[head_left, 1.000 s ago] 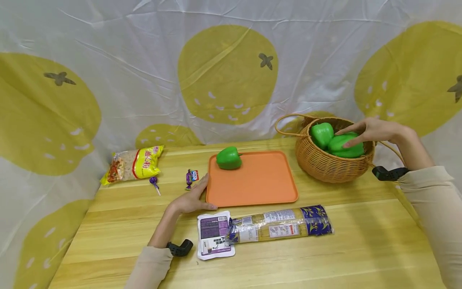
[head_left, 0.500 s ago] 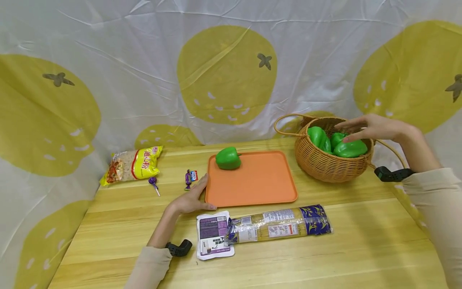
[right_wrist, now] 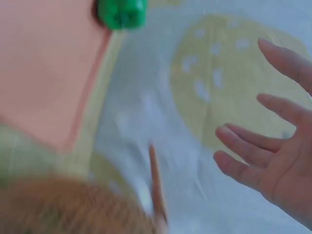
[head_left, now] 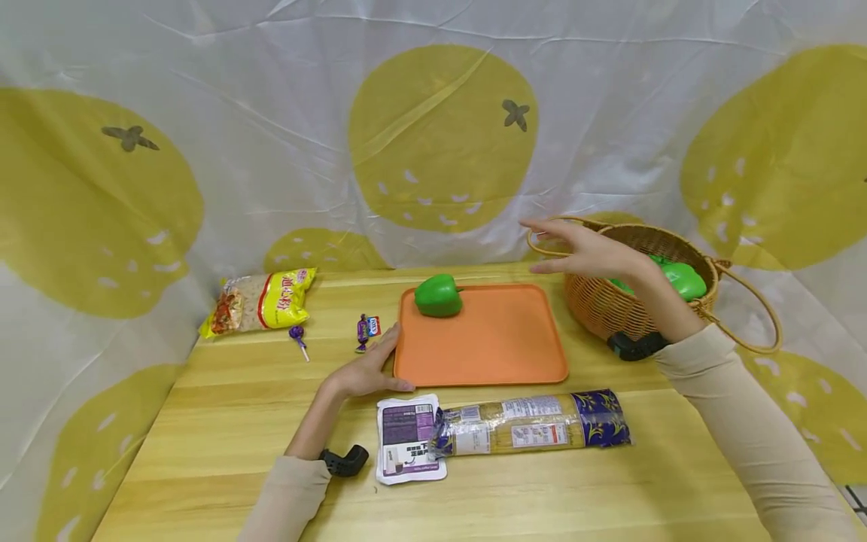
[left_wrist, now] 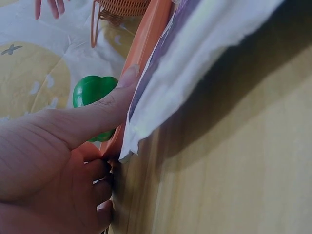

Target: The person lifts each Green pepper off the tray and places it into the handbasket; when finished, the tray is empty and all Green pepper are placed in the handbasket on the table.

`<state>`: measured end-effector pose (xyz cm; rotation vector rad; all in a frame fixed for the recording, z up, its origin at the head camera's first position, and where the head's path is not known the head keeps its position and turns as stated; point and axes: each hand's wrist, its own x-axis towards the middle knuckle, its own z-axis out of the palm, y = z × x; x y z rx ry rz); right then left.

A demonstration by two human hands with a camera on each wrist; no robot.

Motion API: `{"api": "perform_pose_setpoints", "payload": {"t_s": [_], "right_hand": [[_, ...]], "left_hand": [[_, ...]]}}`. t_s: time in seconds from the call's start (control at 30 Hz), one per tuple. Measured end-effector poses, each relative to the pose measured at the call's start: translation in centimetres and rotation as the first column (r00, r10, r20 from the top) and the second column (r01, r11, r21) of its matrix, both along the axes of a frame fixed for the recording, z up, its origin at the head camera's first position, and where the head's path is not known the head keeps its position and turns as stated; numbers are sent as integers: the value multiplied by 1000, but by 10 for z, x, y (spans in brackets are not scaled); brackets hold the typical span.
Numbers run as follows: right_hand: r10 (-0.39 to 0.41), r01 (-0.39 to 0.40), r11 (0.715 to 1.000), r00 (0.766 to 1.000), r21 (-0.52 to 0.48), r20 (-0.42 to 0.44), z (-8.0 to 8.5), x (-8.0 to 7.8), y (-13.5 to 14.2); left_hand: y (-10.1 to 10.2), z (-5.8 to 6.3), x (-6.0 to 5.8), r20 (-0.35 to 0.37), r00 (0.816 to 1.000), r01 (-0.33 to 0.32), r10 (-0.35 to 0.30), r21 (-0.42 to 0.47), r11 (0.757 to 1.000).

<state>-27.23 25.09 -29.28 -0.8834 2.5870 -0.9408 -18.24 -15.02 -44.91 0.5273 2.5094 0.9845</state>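
My left hand (head_left: 366,372) lies at the near left corner of an orange tray (head_left: 501,339), touching its edge. In the left wrist view the thumb (left_wrist: 109,109) lies against the tray's rim. A green bell pepper (head_left: 439,296) sits in the tray's far left corner. My right hand (head_left: 596,251), holding nothing, hangs in the air in front of a wicker basket (head_left: 603,305), its fingers spread and pointing left. Inside the basket are more green bell peppers (head_left: 684,281), partly hidden by the right hand and wrist.
A pack of spaghetti (head_left: 528,425) lies before the tray, overlapping a white and purple pouch (head_left: 409,440). To the left are a yellow bag of food (head_left: 260,302), a purple lollipop (head_left: 296,333) and small wrapped candies (head_left: 366,331). A lemon-patterned cloth (head_left: 271,150) hangs behind.
My right hand has lifted away from the basket and moved left, with nothing in it. The peppers in the basket shifted earlier. My left hand stays at the tray.
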Motion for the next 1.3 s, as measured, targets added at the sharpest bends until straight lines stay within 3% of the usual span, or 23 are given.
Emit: {"api": "perform_pose_setpoints", "payload": {"t_s": [0.33,0.47,0.7,0.83,1.0,1.1,1.2,1.3], "right_hand": [[117,-116,992,993,-44,31,-54,-8,-77],[120,-118,992,992,-51,38,-72,-14,-100],[119,-111,990,988,-88,95,-93,-29,-123],[111,-110,994,988,-14,105,-100,-33,-125],[103,-107,992,992,66,72,-103,-32,-121],[123,-126,988,992,94,35,-97,-23,-110],[148,-149,986,989,74,17,-81,-10,-91],[148,-147,988,989,49,-4,-54,6,-65]], "left_hand": [[6,-3,3,10,1000,-8,8,-40,999],[8,-4,6,11,1000,3,-3,-37,999],[15,0,6,15,1000,26,-26,6,1000],[19,2,4,16,999,36,-36,13,999],[19,0,1,4,999,50,-50,-17,999],[21,-1,1,3,998,57,-57,-22,998],[21,0,1,18,998,55,-55,-8,998],[20,2,2,25,998,49,-49,2,999]]}}
